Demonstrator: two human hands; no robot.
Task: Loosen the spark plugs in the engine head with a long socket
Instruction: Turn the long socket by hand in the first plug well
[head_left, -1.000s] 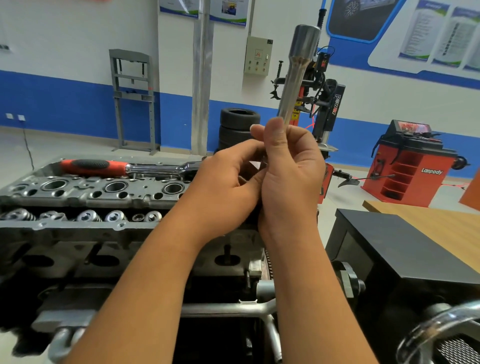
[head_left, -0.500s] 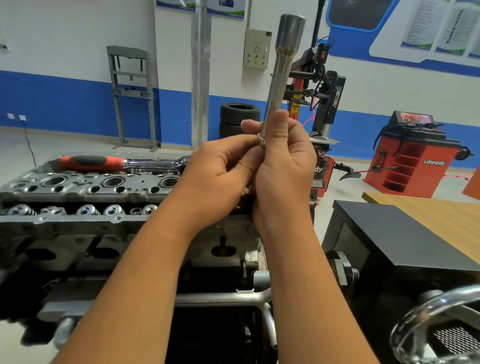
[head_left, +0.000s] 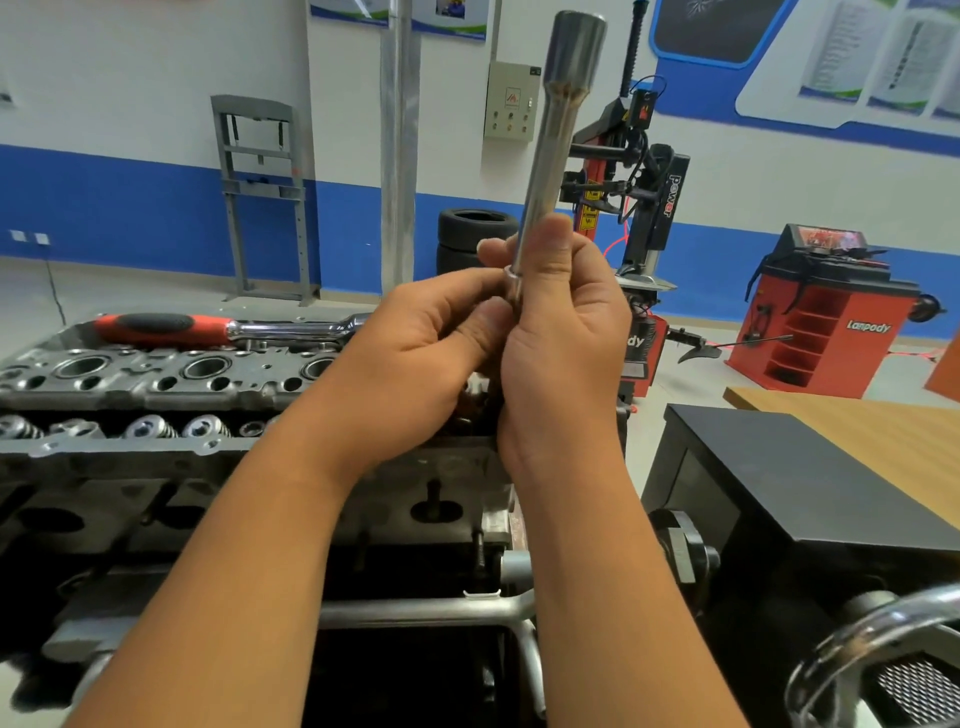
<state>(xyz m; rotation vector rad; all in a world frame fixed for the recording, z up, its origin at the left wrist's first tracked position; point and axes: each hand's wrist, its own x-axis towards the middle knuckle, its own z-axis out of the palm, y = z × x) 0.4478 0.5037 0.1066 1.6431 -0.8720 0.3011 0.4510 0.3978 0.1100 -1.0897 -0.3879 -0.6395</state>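
A long steel socket (head_left: 556, 135) stands almost upright in front of me, its wide end at the top. My right hand (head_left: 563, 332) grips its lower shaft, thumb pressed along it. My left hand (head_left: 415, 364) pinches the socket's bottom end from the left, where a small silver collar shows. Below the hands lies the grey engine head (head_left: 156, 384) with round plug wells along its top. A ratchet with a red and black handle (head_left: 208, 328) rests on the head's far edge, its head hidden behind my left hand.
A black box (head_left: 810, 488) stands to the right of the engine, beside a wooden table (head_left: 883, 436). A chrome handwheel (head_left: 883, 639) sits at the bottom right. Behind are stacked tyres (head_left: 475, 234), a tyre changer (head_left: 644, 197) and a red wheel balancer (head_left: 826, 312).
Both hands have kept hold of the socket, which now leans a little less to the right. My view has shifted, so the socket reaches higher in the frame.
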